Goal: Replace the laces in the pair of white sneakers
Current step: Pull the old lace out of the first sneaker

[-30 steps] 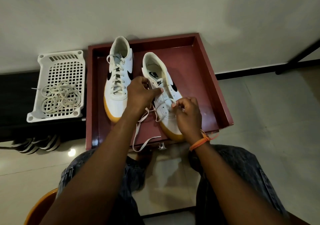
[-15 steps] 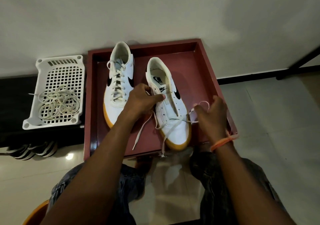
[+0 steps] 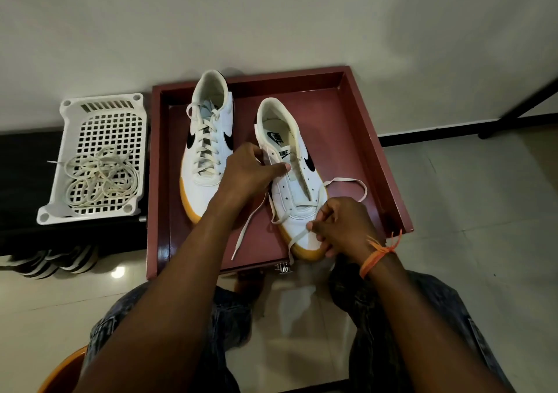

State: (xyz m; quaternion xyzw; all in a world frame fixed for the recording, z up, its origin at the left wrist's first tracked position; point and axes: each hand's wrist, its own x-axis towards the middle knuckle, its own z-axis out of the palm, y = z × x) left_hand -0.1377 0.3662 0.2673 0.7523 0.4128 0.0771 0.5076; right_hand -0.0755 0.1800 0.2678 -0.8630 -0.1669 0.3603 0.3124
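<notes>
**Lacing the second sneaker, bottom eyelets first**

The right sneaker (image 3: 291, 187) lay in the dark red tray (image 3: 389, 175), toe toward the person, with only the lowest eyelets threaded. The left hand (image 3: 247, 175) curled over the shoe's left flank, thumb laid across the tongue, probably to keep it from sliding while the lace was drawn. The right hand (image 3: 341, 226), fingers bent, pinched the new lace (image 3: 347, 182) near the toe; one end looped out to the right, the other trailed left over the tray floor, which suggested the ends were being evened. The left sneaker (image 3: 208, 148), already fully laced, sat just beside it, out of the way. A white plastic basket (image 3: 102, 163) left of the tray held a tangle of laces, presumably the old ones. The tray looked like a drawer, standing against a pale wall above a glossy tiled floor (image 3: 471, 199).
</notes>
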